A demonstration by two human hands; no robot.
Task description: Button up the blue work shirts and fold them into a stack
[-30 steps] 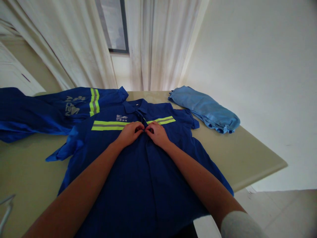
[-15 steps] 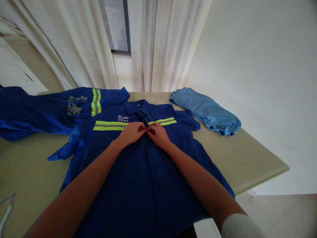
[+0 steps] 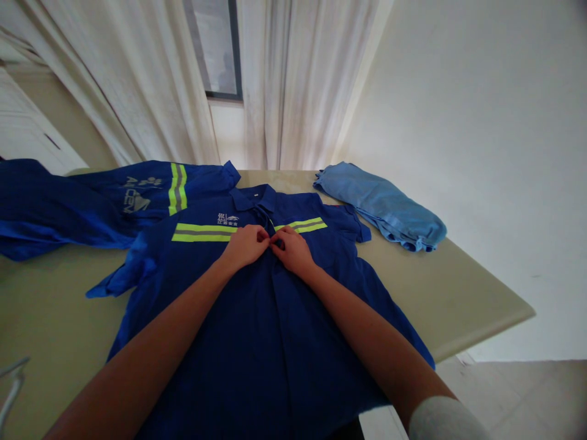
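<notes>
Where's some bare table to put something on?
On the table: right side, between the blue shirt, the light-blue bundle and the table's corner; left side, between the shirt, the other blue garment and the white bent piece. Crowded: the middle, where the left hand and right hand meet at the shirt's front.

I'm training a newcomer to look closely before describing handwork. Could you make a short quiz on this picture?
1. True or false: only the right hand is touching the blue shirt with the raised collar.
2. The folded garment to the right of that shirt is: A red; B light blue; C white.
3. Fill in: the chest stripe is grey, edged with ____.

Key: 1. False; the left hand touches it too. 2. B. 3. Yellow.
</notes>
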